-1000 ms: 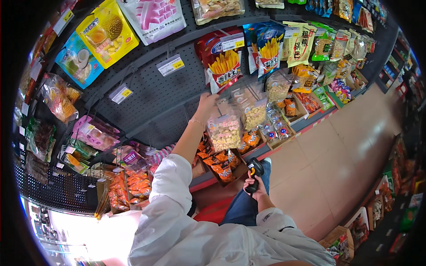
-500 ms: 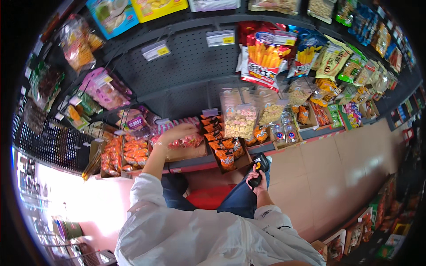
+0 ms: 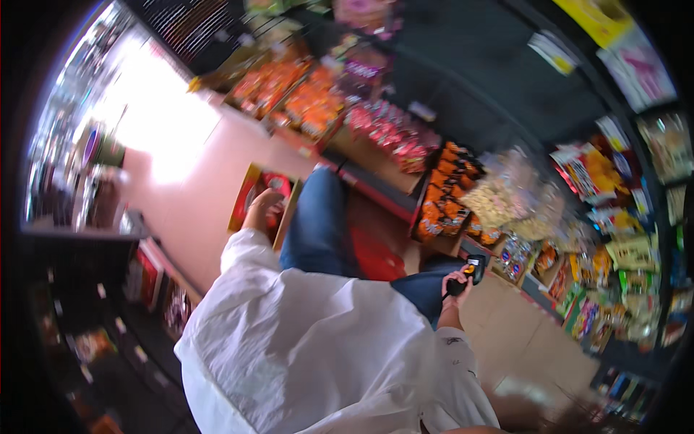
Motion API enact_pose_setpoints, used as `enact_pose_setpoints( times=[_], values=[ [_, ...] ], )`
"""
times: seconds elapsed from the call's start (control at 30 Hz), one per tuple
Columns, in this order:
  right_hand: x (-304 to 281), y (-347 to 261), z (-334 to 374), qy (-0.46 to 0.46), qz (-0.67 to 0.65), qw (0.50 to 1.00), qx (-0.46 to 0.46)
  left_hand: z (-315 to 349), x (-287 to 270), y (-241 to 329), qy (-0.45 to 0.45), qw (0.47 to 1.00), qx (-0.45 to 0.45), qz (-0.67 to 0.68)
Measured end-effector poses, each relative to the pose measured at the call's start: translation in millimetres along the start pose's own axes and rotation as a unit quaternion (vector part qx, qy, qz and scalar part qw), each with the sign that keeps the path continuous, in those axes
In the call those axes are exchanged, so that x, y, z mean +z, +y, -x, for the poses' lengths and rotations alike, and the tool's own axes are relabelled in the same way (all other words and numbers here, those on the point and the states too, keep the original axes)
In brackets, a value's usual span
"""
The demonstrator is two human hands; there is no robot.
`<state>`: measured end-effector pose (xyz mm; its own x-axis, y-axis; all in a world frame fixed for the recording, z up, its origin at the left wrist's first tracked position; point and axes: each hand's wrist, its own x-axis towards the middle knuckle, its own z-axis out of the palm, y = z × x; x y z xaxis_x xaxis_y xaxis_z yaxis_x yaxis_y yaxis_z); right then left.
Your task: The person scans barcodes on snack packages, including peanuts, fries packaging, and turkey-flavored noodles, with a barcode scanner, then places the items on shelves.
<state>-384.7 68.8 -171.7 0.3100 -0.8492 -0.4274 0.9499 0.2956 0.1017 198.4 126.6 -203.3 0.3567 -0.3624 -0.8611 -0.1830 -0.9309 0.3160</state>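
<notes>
Beside my left knee, a small yellow-edged carton (image 3: 243, 189) with red packs in it stands low by the floor. My left hand (image 3: 264, 208) reaches over this carton at the red packs. Motion smears its fingers, so whether they grip a pack cannot be told. In my right hand (image 3: 455, 283) is a black handheld barcode scanner (image 3: 473, 270) with a yellow trigger. My fingers are wrapped round its handle, close to my right knee.
Boxes of orange snack bags (image 3: 312, 108) and pink-red wrapped sweets (image 3: 394, 134) line the low shelf ahead. Hanging snack bags (image 3: 589, 173) fill the rack at the right. Another shelf unit (image 3: 108, 311) stands at the left. Something red (image 3: 376, 253) lies between my legs.
My view has swung to the left. My left hand has left the pink-red sweets on the low shelf and is now at the carton by my knee. The scanner stays in my right hand.
</notes>
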Motion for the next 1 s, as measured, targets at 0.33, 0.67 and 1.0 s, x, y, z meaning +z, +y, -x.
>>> enact_pose_setpoints(
  times=[0.33,0.67,1.0],
  values=[
    [-2.1,11.4,-10.3,0.089,0.136,0.987,0.013,-15.5,73.6,-192.4,0.07,0.978,-0.14,-0.141],
    [-2.2,6.4,-11.2,0.134,0.278,0.951,0.025,-16.4,77.8,-130.3,0.162,0.977,-0.119,0.066],
    [3.4,15.0,-3.6,0.226,0.331,0.915,-0.043,-26.0,54.5,-71.6,0.186,0.972,-0.122,0.081]
  ],
)
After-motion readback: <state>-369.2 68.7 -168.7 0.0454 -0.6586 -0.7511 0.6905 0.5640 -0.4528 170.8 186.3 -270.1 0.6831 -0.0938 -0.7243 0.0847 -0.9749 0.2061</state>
